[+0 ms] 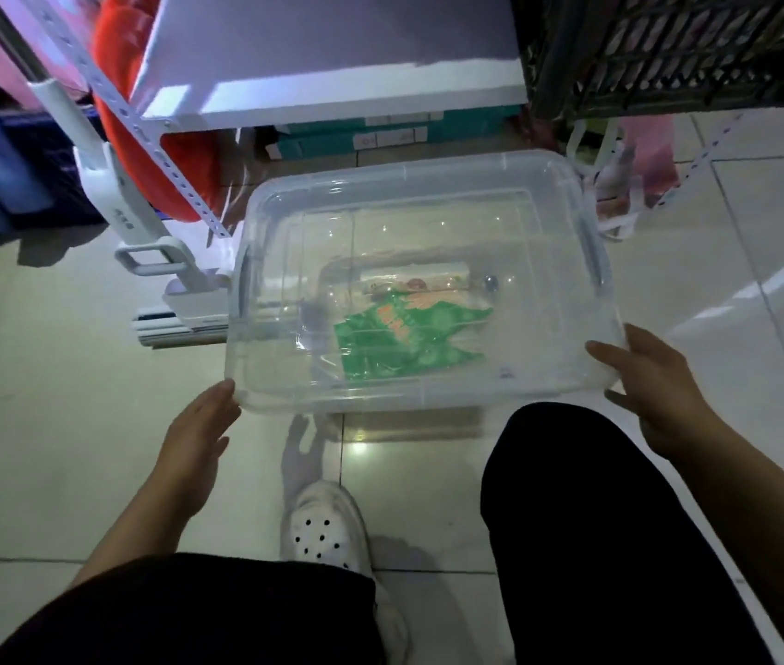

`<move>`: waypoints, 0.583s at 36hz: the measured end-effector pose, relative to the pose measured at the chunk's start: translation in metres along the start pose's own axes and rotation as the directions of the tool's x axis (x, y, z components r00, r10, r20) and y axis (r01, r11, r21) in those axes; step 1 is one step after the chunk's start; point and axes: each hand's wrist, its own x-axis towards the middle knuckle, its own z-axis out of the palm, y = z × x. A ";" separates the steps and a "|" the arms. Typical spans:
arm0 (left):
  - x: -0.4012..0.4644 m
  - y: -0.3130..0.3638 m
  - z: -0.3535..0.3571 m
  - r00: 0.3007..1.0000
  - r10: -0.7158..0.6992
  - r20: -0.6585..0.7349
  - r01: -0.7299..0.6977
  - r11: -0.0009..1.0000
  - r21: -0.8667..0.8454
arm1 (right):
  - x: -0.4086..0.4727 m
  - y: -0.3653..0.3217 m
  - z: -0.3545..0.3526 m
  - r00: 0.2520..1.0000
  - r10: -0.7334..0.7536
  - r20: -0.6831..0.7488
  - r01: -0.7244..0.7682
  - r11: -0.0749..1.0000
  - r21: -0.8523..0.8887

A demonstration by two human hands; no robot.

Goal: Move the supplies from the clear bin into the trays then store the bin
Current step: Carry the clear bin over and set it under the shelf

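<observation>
Hands (193, 439) (654, 391) at clear bin (284, 218) corners

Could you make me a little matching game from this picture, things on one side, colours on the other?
Things:
1. bin
2. packet seen inside the bin
3. crate at upper right
4. shoe on the floor

Colours:
A. black
B. white
C. clear
D. green

Pairs: 1-C, 2-D, 3-A, 4-B

The left hand and right hand touch the bin's near corners.
</observation>
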 end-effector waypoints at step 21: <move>-0.047 0.106 0.018 0.986 0.087 0.143 -0.023 0.917 -0.398 | -0.020 -0.093 -0.001 0.979 0.095 0.182 -0.146 0.945 0.293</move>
